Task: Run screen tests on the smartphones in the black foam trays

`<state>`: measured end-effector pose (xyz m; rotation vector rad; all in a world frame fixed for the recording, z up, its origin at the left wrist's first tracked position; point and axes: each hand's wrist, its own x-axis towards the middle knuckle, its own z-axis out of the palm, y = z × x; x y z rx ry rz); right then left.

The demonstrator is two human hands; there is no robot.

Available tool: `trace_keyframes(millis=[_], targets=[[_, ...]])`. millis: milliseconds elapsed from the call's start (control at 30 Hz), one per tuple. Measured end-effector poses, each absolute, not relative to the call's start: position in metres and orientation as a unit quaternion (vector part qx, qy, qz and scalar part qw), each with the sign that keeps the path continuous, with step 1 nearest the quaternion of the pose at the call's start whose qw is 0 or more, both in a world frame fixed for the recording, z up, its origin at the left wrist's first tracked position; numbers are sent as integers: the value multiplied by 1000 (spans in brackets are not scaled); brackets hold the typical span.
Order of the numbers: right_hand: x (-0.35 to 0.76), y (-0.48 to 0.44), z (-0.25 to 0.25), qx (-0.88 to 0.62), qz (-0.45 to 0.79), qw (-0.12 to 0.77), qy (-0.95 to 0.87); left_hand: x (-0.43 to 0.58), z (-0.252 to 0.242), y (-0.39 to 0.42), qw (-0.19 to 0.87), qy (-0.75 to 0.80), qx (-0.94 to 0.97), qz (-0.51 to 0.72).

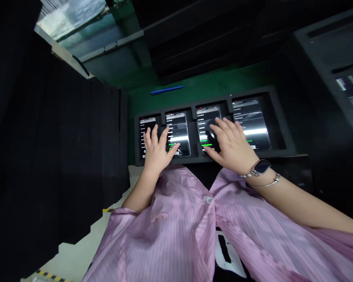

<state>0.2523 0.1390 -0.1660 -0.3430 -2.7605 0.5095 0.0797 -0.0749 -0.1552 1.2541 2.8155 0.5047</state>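
Note:
A black foam tray [282, 133] holds several lit phones side by side. My left hand [157, 150] lies spread and open over the far-left phone [145, 125], with its thumb touching the second phone [179, 131]. My right hand [232, 147] rests open, fingers spread, across the third phone [206, 117], thumb near a green bar on its screen. The fourth phone [253, 121] at the right is uncovered. A watch [261, 167] and a bangle sit on my right wrist. Both sleeves are pink striped fabric.
A blue pen [167, 90] lies on the green surface behind the tray. Black curtain [61, 156] walls off the left side. A dark machine with a small lit display [351, 88] stands at the right. A pale floor with hazard tape [51, 276] shows lower left.

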Motion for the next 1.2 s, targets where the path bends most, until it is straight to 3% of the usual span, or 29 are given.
trace_keyframes(millis=[200, 433, 633, 833, 1000, 1200], targets=[[248, 142, -167, -120, 181, 134, -967, 73, -154, -74, 13, 900, 396, 182], [286, 174, -150, -231, 142, 134, -953, 44, -146, -127, -84, 902, 321, 275], [305, 184, -171, -296, 115, 170, -933, 43, -166, -144, -9, 924, 283, 256], [305, 182, -177, -282, 95, 206, -932, 46, -164, -140, -16, 920, 298, 253], [293, 163, -142, -311, 115, 94, -939, 41, -161, -139, 3, 926, 308, 217], [291, 162, -142, -326, 113, 144, -928, 27, -154, -127, 63, 944, 270, 179]])
